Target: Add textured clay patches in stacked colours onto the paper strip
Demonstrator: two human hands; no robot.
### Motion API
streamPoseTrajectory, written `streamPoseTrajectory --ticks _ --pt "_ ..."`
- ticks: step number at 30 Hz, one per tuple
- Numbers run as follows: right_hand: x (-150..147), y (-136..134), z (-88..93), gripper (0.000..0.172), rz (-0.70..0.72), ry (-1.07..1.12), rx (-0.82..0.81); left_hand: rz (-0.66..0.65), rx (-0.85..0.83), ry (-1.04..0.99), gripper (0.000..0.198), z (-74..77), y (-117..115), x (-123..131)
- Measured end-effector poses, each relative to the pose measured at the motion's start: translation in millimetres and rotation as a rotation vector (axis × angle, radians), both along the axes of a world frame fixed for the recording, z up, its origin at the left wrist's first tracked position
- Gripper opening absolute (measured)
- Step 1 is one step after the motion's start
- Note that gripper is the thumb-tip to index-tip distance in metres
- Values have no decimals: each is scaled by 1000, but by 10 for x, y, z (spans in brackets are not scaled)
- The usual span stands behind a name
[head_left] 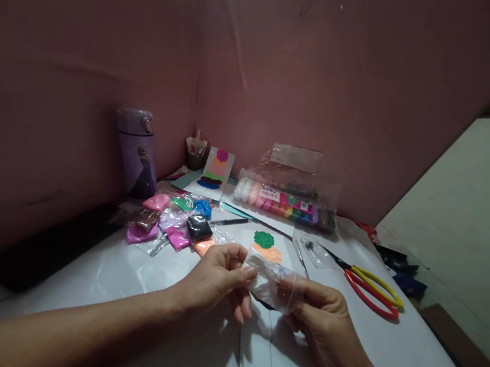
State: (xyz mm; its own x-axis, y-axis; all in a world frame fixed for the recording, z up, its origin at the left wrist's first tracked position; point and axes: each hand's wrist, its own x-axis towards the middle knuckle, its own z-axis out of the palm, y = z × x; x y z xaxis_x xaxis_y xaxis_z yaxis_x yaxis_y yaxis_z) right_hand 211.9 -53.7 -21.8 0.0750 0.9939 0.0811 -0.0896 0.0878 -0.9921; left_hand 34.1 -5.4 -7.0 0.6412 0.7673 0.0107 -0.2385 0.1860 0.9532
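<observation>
Between my two hands, above the white table surface, is a small clear plastic bag (274,284) with something white in its left end. My left hand (224,274) is closed, pinching the white end between thumb and fingers. On the other side my right hand (318,310) is closed on the clear end. Behind the bag lies a white card with a green patch (264,239) and an orange patch (268,253), partly hidden by the bag and my left hand.
Several small colored packets (172,222) lie left of my hands. A purple bottle (137,154) stands behind them. Scissors (373,290) with red and yellow handles lie right. A clear pack of colored sticks (287,204) and a painted card (215,173) are at the back.
</observation>
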Motion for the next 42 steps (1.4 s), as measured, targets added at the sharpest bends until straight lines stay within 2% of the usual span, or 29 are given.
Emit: streamPoseTrajectory --ticks 7,13,16,22,25,28,33,34,36,39,40,42 --pt "21 -18 -40 16 59 8 -24 9 5 0 33 16 -10 10" --pt "6 -55 76 15 214 -106 -52 -23 15 41 31 -19 2 1" --pt "3 -47 90 14 212 -87 -29 -42 8 30 32 -31 6 9" --pt "14 -33 9 9 183 -24 -50 -29 -6 37 32 -20 1 8" --pt "18 -35 -23 23 188 -7 -68 11 -14 69 32 -5 -13 -1" --pt "13 -34 -22 28 197 -31 -48 31 -16 71 33 0 -24 -1" --pt "15 -38 18 16 242 -112 -26 18 21 107 31 -8 -32 7" --pt "18 -41 19 15 236 -132 -17 54 71 131 29 -6 -35 3" --pt "20 -51 14 17 212 -188 26 217 269 214 25 9 -50 -17" --pt "-3 -84 8 25 119 -380 205 532 761 313 29 52 -94 -56" --pt "-18 -99 7 27 86 -464 301 594 925 312 27 64 -114 -64" --pt "-53 -133 2 27 39 -626 505 611 1188 285 15 72 -159 -64"
